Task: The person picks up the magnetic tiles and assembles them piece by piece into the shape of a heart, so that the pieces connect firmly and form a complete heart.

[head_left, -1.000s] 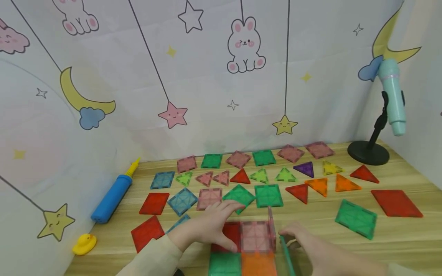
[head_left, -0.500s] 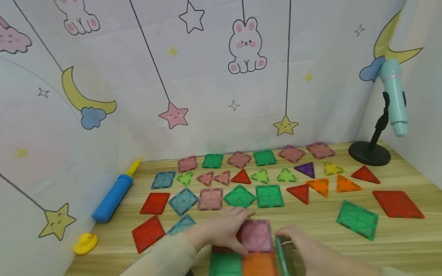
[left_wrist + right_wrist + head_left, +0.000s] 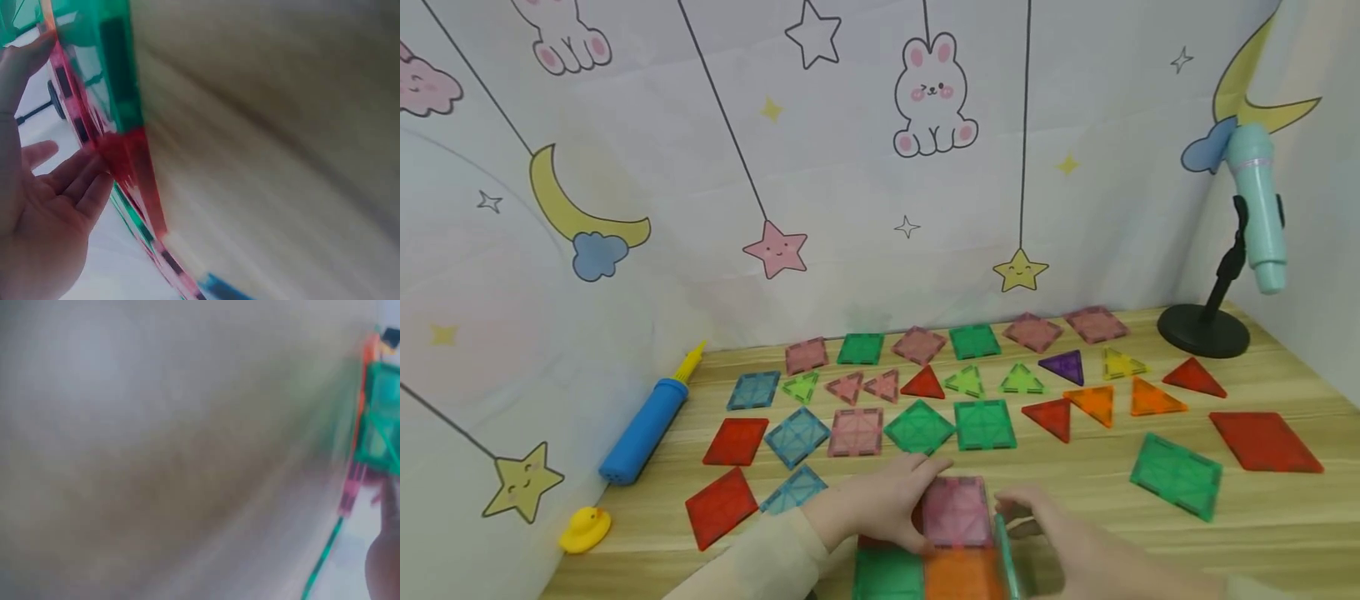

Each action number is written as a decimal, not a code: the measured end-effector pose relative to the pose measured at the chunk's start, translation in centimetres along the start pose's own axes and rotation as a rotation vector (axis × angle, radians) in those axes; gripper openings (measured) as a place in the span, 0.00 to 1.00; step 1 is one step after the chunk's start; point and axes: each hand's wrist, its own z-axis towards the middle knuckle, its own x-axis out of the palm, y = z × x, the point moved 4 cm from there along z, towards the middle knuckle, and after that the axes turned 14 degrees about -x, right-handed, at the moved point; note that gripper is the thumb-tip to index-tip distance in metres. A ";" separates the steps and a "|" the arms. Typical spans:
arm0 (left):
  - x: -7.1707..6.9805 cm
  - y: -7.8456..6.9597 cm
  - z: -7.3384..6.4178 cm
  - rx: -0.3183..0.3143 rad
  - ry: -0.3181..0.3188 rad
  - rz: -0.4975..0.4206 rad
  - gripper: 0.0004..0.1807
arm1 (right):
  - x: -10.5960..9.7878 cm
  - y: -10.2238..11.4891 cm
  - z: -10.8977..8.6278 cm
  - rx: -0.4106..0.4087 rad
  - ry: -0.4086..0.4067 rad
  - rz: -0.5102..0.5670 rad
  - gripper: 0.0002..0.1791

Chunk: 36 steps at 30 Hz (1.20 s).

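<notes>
My left hand (image 3: 891,502) spreads over a red tile, with its thumb and fingertips at the pink square tile (image 3: 957,510). Below these lie a green tile (image 3: 887,577) and an orange tile (image 3: 964,575), joining them in a two-by-two block. In the left wrist view, fingertips touch the red tile (image 3: 147,187) beside the green one. My right hand (image 3: 1048,533) pinches another green magnetic tile (image 3: 1006,557), held on edge along the block's right side. The right wrist view is blurred, showing this green tile (image 3: 369,450) near the block's edge.
Loose square tiles, such as a green square (image 3: 985,425), and triangles like an orange one (image 3: 1152,400) lie in rows behind. A blue pump (image 3: 643,433) and yellow duck (image 3: 585,530) sit left. A microphone stand (image 3: 1202,332) is at back right.
The pink tile that stood upright at the block's right edge no longer stands; the pink square looks deeper in colour. My right hand has moved the green tile left, closer to the block.
</notes>
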 end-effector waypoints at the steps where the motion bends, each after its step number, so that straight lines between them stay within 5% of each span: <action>1: 0.0 0.2 -0.1 0.000 0.007 -0.011 0.49 | 0.0 3.6 0.3 -0.088 0.040 -0.108 0.42; 3: 0.1 0.6 -0.2 0.005 0.015 -0.027 0.49 | -0.1 8.4 1.1 -0.145 0.045 -0.222 0.43; 6: 0.1 0.8 -0.1 0.012 0.010 -0.026 0.49 | -0.9 10.5 2.8 -0.159 0.019 -0.279 0.36; 13: 0.1 0.4 0.4 0.019 -0.013 0.032 0.52 | -2.4 8.1 5.7 0.081 0.068 -0.254 0.32; 23: 0.1 -0.1 0.5 0.036 -0.038 0.104 0.54 | -2.2 7.9 5.5 0.046 0.095 -0.160 0.20; 29: 0.1 0.1 0.5 0.039 -0.046 0.125 0.55 | -2.8 7.2 6.7 0.086 0.072 -0.255 0.24; 36: 0.2 0.5 0.4 0.029 -0.049 0.112 0.55 | -2.2 6.2 7.5 0.098 0.169 -0.344 0.31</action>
